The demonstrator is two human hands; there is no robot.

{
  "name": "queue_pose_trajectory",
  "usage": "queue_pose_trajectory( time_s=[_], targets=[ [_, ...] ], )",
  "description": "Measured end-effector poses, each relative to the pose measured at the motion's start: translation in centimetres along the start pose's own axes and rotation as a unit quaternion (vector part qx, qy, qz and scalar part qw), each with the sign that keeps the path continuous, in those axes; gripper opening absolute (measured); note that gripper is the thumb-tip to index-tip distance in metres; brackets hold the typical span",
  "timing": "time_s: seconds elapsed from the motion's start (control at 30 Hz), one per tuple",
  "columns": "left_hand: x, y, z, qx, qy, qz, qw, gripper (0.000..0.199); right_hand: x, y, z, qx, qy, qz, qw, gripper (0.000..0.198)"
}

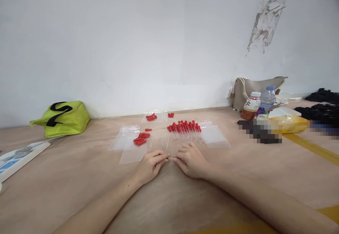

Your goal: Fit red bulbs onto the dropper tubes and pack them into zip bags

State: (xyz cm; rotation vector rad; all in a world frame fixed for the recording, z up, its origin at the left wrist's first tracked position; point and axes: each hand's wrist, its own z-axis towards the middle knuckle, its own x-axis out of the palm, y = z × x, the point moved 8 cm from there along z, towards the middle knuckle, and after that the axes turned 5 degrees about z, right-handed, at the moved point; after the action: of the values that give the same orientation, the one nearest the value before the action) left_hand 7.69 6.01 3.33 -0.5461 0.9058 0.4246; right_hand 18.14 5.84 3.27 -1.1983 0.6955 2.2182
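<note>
My left hand (151, 164) is closed in a pinch on a red rubber bulb (167, 158), of which only a small end shows. My right hand (192, 162) pinches a thin glass dropper tube (171, 159), whose end meets the bulb between the hands. Beyond my right hand lies a row of droppers (184, 128), their red bulbs pointing to the wall. Loose glass tubes (165, 140) lie to their left. A pile of red bulbs (140, 140) rests on a clear plastic bag (129, 156), past my left hand.
Near the wall lie more red bulbs (151, 117) on clear plastic. Clear zip bags (215, 137) lie to the right. A lime-green bag (69, 119) and a white power strip (31, 153) are at left. Bottles (251, 106), a beige bag (239, 89) and a yellow tissue pack (291, 124) stand at right.
</note>
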Motion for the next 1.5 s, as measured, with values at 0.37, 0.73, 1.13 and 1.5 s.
queue_pose_trajectory(
  time_s=[0.37, 0.73, 1.13, 1.5],
  targets=[
    [0.3, 0.5, -0.4, -0.061, 0.026, -0.004, 0.998, 0.028, -2.9, -10.4, 1.5, 0.329, -0.083, 0.072, 0.938, 0.032],
    [0.7, 0.5, -0.3, -0.057, 0.066, -0.032, 0.996, 0.021, 0.5, -13.0, 5.2, 0.431, -0.064, -0.041, 0.899, 0.035],
    [-4.6, 9.9, 3.9, -0.223, 0.023, 0.177, 0.958, 0.015, 2.3, -7.5, 7.1, 0.318, 0.012, -0.05, 0.947, 0.028],
    [-1.6, 20.6, 8.1, -0.329, 0.206, 0.127, 0.913, 0.026, 3.8, -7.6, 8.8, 0.366, 0.075, -0.029, 0.927, 0.025]
  ],
)
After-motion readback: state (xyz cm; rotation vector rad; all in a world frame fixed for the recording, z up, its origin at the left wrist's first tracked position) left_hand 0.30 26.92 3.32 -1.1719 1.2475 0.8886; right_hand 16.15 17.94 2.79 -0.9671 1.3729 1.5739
